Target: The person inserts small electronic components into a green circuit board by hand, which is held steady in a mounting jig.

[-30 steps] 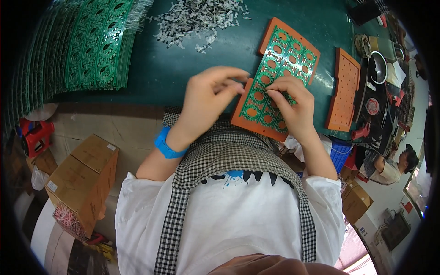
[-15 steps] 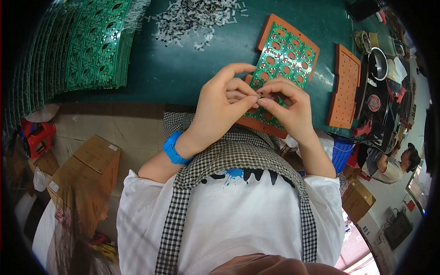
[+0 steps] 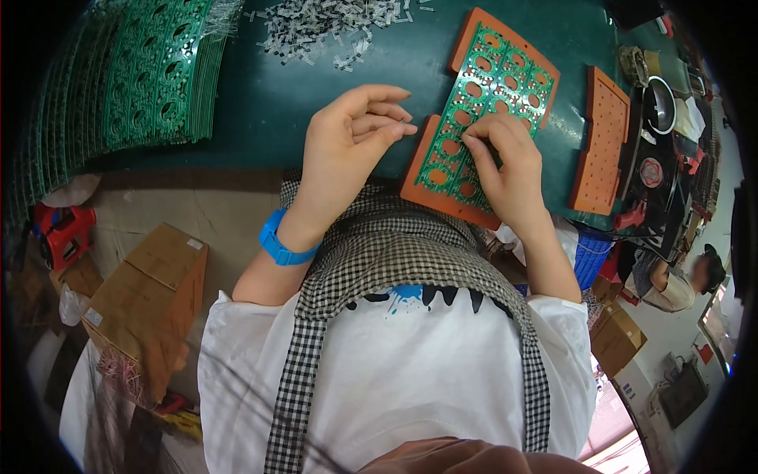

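Nearest the body, a black-and-white checked apron (image 3: 379,261) ran up to the edge of the dark green counter (image 3: 316,103). The left hand (image 3: 347,142), blue wristband (image 3: 280,241) on its wrist, hovered just above the counter beside the board, fingers curled and thumb meeting fingertip; whether anything small sat in that pinch, I could not tell. The right hand (image 3: 505,166) pressed down on the green circuit board (image 3: 485,103), fingertips bunched on it near its lower edge, grasping nothing I could make out. That board lay tilted in an orange tray (image 3: 466,205) right in front of the person. Just right of it sat a second orange tray (image 3: 600,142), bare. Farther back, a scatter of small grey parts (image 3: 324,28); far left, a stack of green boards (image 3: 150,75).
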Action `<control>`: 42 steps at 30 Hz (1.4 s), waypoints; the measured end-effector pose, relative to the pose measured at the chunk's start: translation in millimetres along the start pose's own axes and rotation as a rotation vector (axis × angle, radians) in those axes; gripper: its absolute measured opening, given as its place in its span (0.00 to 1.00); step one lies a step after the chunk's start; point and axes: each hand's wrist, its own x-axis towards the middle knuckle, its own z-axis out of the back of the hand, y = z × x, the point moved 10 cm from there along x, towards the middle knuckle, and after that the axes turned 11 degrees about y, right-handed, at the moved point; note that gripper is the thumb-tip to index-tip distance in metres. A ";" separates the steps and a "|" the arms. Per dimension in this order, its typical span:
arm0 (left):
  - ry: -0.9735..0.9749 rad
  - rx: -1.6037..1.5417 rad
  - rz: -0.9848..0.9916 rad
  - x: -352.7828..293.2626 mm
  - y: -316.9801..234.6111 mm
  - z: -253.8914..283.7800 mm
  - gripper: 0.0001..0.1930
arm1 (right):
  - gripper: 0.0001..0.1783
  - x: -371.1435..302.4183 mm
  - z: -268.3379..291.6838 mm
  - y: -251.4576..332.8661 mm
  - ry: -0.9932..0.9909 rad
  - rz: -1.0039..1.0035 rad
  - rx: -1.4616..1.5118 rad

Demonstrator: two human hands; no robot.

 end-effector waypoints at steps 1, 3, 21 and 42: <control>-0.002 -0.005 0.018 -0.7 1.3 0.1 0.16 | 0.04 0.4 0.9 2.7 -0.013 0.026 -0.030; -0.004 -0.010 0.037 -2.2 0.6 -0.2 0.17 | 0.04 0.9 1.4 5.2 -0.025 0.051 -0.060; -0.008 0.013 -0.042 -3.1 -5.7 -1.3 0.14 | 0.05 -0.9 -1.3 2.4 -0.036 0.036 -0.056; 0.128 0.026 -0.060 -7.4 -13.8 -33.2 0.22 | 0.12 -10.0 -4.8 8.3 -0.001 -0.075 0.463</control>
